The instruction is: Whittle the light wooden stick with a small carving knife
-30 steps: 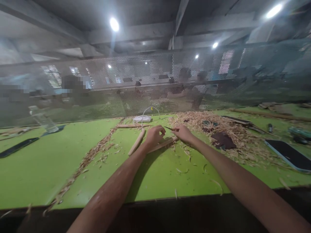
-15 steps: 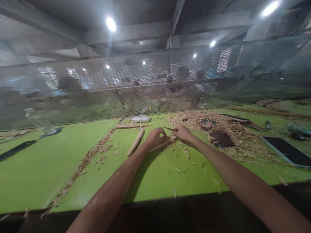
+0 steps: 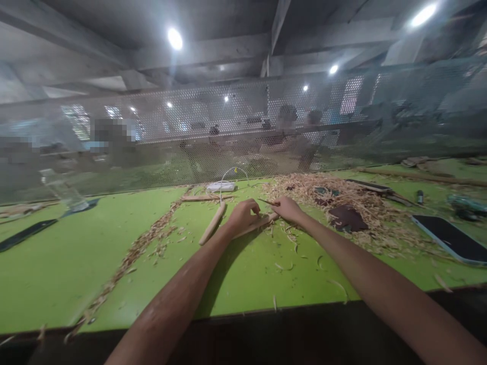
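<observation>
My left hand (image 3: 243, 217) is closed over a pale strip of wood (image 3: 262, 222) that lies slantwise on the green table. Its fingers are curled and the palm covers part of the strip. Just to the right, my right hand (image 3: 288, 209) is closed around a thin, narrow-bladed tool, probably a carving knife (image 3: 265, 202), whose slim end points left toward my left fingers. The strip's far end reaches to just below my right hand. A second, rounded wooden piece (image 3: 212, 224) rests left of my left hand, by a white cord.
Wood shavings (image 3: 384, 218) are heaped at the right, with a dark reddish-brown piece (image 3: 348, 218) among them. Phones (image 3: 452, 237) lie at both sides. A white power strip (image 3: 220, 187) sits at the back, before a perforated screen (image 3: 243, 137). A clear bottle (image 3: 64, 192) stands left.
</observation>
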`<move>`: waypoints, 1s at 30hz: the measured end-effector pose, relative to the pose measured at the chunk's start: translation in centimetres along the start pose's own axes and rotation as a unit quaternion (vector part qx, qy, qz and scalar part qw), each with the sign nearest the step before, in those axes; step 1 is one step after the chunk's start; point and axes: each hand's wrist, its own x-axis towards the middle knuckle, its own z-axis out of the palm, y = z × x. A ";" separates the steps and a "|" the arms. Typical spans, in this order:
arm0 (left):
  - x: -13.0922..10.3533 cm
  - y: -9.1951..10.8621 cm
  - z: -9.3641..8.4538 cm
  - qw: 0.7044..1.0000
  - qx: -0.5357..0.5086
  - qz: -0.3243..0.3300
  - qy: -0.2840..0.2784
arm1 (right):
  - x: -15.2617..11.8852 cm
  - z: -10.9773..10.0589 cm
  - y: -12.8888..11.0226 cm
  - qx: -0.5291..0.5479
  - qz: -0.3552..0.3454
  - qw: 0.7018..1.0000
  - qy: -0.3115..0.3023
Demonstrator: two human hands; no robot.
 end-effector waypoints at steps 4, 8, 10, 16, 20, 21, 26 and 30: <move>-0.1 -0.5 0.2 1.000 0.020 0.003 0.002 | 0.0 0.1 0.0 -0.008 -0.003 1.000 0.002; -0.1 -0.7 0.4 1.000 0.021 0.008 -0.011 | 0.0 0.1 0.1 -0.017 -0.016 1.000 0.013; 0.0 -0.8 0.4 1.000 0.027 0.004 -0.013 | 0.1 0.1 0.1 -0.015 -0.017 1.000 0.012; 0.3 -1.0 0.5 0.999 0.039 -0.012 -0.015 | -0.2 0.1 -0.1 0.004 -0.008 1.000 0.005; 0.0 -0.8 0.4 0.999 0.041 -0.004 -0.016 | -0.6 0.1 -0.5 0.031 0.007 0.999 -0.004; 0.0 -0.7 0.4 0.999 0.041 -0.005 -0.014 | -0.6 0.1 -0.6 0.034 0.005 0.999 -0.001; -0.2 0.4 0.3 0.999 0.005 -0.032 0.001 | -0.7 0.0 -0.8 0.027 -0.012 0.999 0.017; 0.0 1.1 0.2 0.999 -0.035 -0.033 -0.022 | -0.7 0.2 -0.8 0.111 0.000 0.994 0.003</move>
